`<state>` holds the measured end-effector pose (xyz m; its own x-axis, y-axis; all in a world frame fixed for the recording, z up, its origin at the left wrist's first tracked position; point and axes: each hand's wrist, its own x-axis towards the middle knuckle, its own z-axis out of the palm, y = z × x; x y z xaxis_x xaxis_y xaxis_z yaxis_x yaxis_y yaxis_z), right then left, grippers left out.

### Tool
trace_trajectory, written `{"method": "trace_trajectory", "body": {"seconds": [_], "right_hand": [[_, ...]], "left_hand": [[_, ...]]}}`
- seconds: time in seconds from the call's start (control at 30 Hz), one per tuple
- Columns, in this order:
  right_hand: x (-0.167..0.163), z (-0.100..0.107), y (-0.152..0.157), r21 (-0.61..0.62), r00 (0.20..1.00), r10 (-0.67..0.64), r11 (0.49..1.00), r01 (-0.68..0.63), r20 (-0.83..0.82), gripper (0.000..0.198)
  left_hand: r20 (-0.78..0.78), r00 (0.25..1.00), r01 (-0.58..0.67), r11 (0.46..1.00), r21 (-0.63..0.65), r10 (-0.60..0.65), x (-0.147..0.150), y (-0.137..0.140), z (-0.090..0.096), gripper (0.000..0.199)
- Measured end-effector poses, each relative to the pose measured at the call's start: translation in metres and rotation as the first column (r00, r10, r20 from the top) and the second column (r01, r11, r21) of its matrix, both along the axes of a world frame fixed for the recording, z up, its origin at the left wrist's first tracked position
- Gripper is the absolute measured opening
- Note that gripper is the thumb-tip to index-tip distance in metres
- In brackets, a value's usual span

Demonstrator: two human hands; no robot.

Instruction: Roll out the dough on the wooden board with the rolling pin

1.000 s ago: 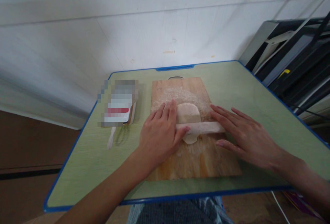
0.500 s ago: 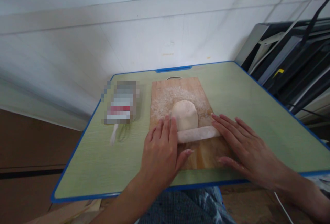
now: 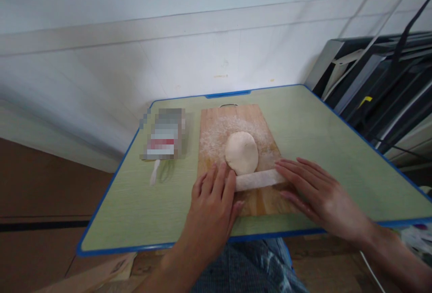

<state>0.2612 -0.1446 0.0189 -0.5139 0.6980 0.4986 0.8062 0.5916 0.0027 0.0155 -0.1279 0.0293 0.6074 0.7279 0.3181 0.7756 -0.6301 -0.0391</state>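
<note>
A round, pale slab of dough lies on a floured wooden cutting board. Against the dough's near edge is a whitish rolling pin, set crosswise. My left hand covers the pin's left end, fingers together over it and the thumb on the near side. Over the right end rests my right hand, its fingers bent over the pin and the thumb drawn in below. Both ends of the pin are hidden under my hands.
The board lies on a green table with a blue rim. Left of it is a blurred-out package with a white strip beside it. A white wall stands behind; dark folded items lean at the right.
The rolling pin has come slightly toward me, to the dough's near edge. My fingers and thumbs have drawn in closer around it. The camera view has shifted a little.
</note>
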Motion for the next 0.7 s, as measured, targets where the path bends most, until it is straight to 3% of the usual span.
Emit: {"method": "trace_trajectory", "body": {"seconds": [0.23,0.43,0.57,0.7], "right_hand": [[0.004,0.012,0.013,0.090,0.985,0.069,0.992,-0.084,0.161,0.023],[-0.003,0.031,0.039,0.125,0.988,-0.072,0.991,0.054,0.139,0.025],[-0.009,0.020,0.057,-0.002,0.993,-0.087,0.996,0.087,0.076,0.029],[-0.008,0.007,0.065,-0.022,0.999,-0.052,0.998,0.052,0.017,0.035]], "left_hand": [[0.076,0.988,0.131,0.990,0.043,-0.134,-0.010,0.021,0.002,0.022],[0.015,0.996,0.084,0.995,0.046,-0.085,-0.008,0.054,0.028,0.024],[-0.069,0.997,0.022,0.996,-0.081,-0.028,-0.004,0.070,0.025,0.019],[-0.104,0.995,-0.015,0.997,-0.077,0.007,0.002,0.073,0.018,0.022]]}}
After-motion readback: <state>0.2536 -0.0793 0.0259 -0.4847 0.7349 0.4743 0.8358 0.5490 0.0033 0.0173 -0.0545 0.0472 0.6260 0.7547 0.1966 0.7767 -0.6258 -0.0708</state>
